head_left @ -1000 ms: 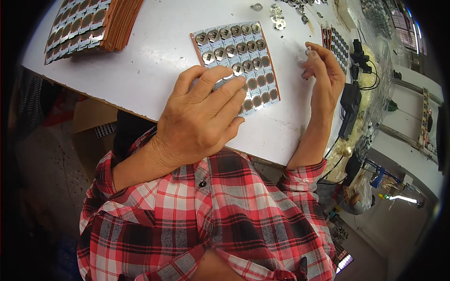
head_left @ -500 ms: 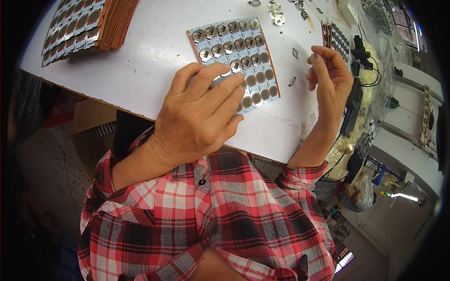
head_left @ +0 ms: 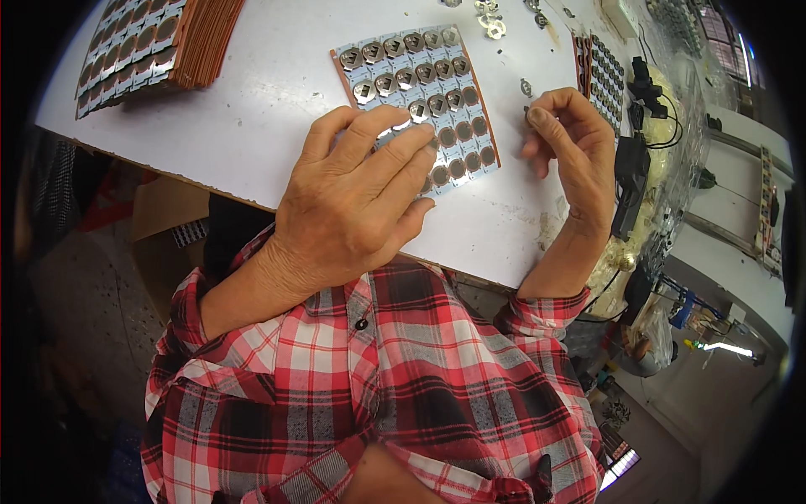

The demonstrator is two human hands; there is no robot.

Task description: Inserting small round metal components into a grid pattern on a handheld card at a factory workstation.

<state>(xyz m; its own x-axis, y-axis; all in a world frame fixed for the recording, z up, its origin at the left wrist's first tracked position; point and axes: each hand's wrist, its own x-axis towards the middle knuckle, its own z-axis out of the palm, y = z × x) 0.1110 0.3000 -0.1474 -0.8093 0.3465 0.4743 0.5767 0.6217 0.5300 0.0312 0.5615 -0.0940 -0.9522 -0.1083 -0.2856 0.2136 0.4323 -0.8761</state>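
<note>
A light-blue circuit-board panel (head_left: 463,132) with reddish-brown side edges lies in the middle of the white table. Shiny metal coin-cell clips (head_left: 405,78) sit on its upper rows, while dark round pads show bare on the lower right. My left hand (head_left: 357,185) lies over the panel's lower left, fingers spread and tips on the board, hiding part of it. Just off the panel's right edge, my right hand (head_left: 579,143) is raised with thumb and forefinger pinched on a small metal clip, mostly hidden. Another loose clip (head_left: 525,86) lies beside its fingers.
At the far left stands a tall stack of similar panels (head_left: 206,46). More loose clips (head_left: 489,18) lie at the table's far side. Another filled panel (head_left: 606,76) sits to the right, near black adapters with cables (head_left: 630,176) and clear plastic wrap. The table's front edge runs before me.
My right hand has moved left toward the panel, its fingers closing. The loose clip near its fingers has left the table. My left hand stays on the panel.
</note>
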